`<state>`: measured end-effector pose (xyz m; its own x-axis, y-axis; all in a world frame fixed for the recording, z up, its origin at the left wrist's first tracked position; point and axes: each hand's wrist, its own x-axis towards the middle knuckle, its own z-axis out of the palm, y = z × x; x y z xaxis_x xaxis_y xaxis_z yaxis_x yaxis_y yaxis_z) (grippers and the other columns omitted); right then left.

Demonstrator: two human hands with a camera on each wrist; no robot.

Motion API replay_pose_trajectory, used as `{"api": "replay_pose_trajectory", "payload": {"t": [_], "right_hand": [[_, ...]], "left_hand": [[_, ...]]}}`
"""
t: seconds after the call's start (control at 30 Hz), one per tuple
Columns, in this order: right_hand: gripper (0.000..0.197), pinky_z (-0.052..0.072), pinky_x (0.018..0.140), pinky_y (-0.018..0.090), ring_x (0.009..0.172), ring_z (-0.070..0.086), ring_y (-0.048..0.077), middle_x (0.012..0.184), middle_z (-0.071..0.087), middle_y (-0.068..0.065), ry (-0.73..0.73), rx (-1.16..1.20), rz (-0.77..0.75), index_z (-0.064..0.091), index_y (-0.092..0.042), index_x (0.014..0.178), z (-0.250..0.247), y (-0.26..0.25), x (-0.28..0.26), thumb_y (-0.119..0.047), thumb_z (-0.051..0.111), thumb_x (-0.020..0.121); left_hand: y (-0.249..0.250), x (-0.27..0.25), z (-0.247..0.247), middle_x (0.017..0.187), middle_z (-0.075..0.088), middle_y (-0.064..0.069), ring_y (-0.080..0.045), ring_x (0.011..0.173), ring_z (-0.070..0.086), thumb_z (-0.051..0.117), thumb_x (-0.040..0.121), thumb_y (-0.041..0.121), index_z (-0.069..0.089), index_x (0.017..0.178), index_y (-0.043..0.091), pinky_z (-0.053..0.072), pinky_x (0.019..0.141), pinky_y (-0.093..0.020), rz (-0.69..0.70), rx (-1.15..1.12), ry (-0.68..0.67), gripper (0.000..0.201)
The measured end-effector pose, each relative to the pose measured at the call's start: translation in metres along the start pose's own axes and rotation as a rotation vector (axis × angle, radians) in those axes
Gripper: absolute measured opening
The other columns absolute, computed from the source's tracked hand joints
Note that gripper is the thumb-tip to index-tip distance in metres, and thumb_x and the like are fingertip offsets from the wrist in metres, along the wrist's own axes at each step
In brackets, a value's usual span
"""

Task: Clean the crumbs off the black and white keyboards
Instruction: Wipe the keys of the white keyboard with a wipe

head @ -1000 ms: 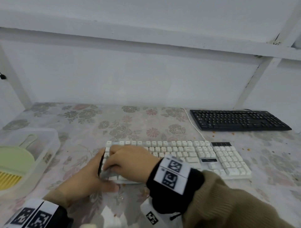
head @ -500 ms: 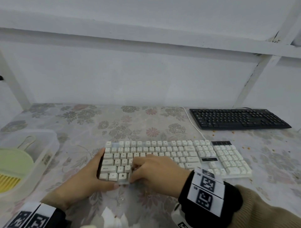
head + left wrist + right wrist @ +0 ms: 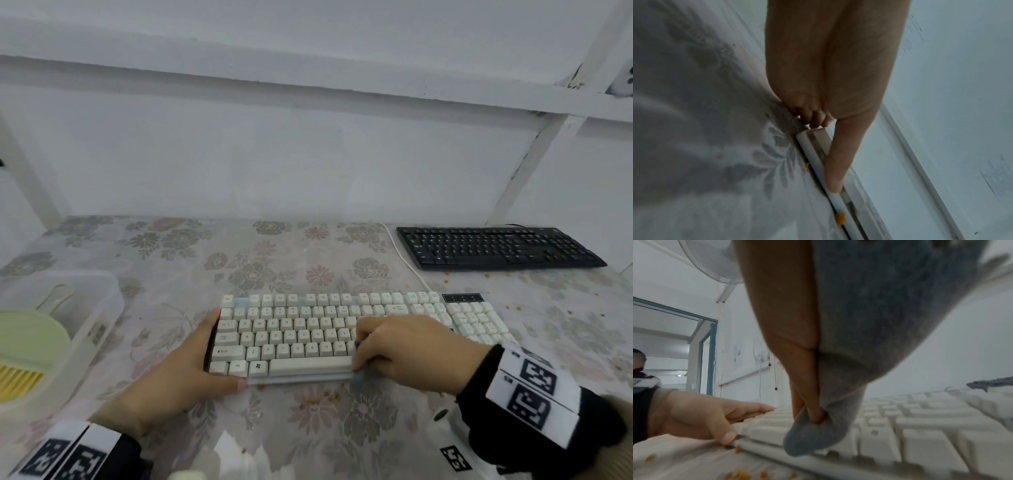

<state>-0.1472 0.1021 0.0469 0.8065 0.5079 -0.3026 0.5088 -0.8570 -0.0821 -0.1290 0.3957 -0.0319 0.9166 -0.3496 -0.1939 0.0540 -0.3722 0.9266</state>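
Note:
The white keyboard point(image 3: 308, 329) lies in the middle of the flowered tabletop. My left hand point(image 3: 185, 370) grips its left front corner, with the thumb point(image 3: 838, 162) along the front edge point(image 3: 835, 205) and the fingers up the left side. My right hand point(image 3: 404, 349) grips a grey cloth point(image 3: 869, 321) and presses it on the keys by the right end of the space bar. Orange crumbs point(image 3: 329, 395) lie on the table just in front of the keyboard. The black keyboard point(image 3: 496, 246) sits at the back right, untouched.
A clear plastic box point(image 3: 102, 308) at the left holds a green dustpan point(image 3: 27, 342) and a yellow brush. The white keyboard's cable point(image 3: 407, 263) runs back toward the wall. More crumbs point(image 3: 486, 275) lie in front of the black keyboard. The wall stands close behind.
My right hand has slid the cloth rightward over the white keyboard, from its left end to the right end of the space bar. My left hand has stayed at the left corner.

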Motion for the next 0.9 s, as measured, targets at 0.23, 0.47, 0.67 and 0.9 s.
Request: {"api": "replay_pose_trajectory", "payload": {"t": [0.23, 0.47, 0.67, 0.9], "right_hand": [[0.023, 0.046, 0.079, 0.032, 0.090, 0.051, 0.008, 0.103, 0.052, -0.009, 0.104, 0.206, -0.131, 0.068, -0.033, 0.111, -0.017, -0.037, 0.047, -0.035, 0.055, 0.093], [0.026, 0.047, 0.070, 0.038, 0.097, 0.055, 0.025, 0.116, 0.053, 0.001, 0.152, 0.078, -0.311, 0.067, -0.024, 0.116, 0.001, -0.101, 0.098, -0.029, 0.052, 0.095], [0.022, 0.046, 0.066, 0.033, 0.093, 0.056, 0.022, 0.105, 0.056, -0.002, 0.153, 0.048, -0.304, 0.070, -0.026, 0.109, 0.005, -0.066, 0.070, -0.025, 0.055, 0.093], [0.028, 0.048, 0.072, 0.033, 0.101, 0.054, 0.018, 0.114, 0.055, -0.011, 0.162, 0.060, -0.178, 0.066, -0.034, 0.113, 0.019, -0.017, 0.021, -0.023, 0.047, 0.096]], "left_hand": [[0.004, -0.001, 0.003, 0.116, 0.063, 0.025, 0.007, 0.105, 0.061, 0.082, 0.065, -0.007, 0.040, 0.124, 0.043, 0.049, 0.075, -0.009, 0.005, -0.005, -0.008, 0.088], [0.003, -0.001, 0.000, 0.115, 0.056, 0.032, 0.011, 0.107, 0.056, 0.095, 0.047, 0.024, 0.040, 0.125, 0.036, 0.049, 0.077, -0.010, 0.023, 0.043, -0.033, 0.097], [0.005, -0.001, 0.004, 0.120, 0.060, 0.028, 0.003, 0.110, 0.061, 0.084, 0.064, -0.005, 0.038, 0.127, 0.040, 0.051, 0.079, -0.012, 0.052, -0.033, -0.030, 0.090], [0.001, 0.000, 0.001, 0.115, 0.052, 0.046, 0.017, 0.108, 0.054, 0.079, 0.074, 0.009, 0.033, 0.122, 0.052, 0.044, 0.079, -0.002, 0.041, -0.017, -0.010, 0.079]]}}
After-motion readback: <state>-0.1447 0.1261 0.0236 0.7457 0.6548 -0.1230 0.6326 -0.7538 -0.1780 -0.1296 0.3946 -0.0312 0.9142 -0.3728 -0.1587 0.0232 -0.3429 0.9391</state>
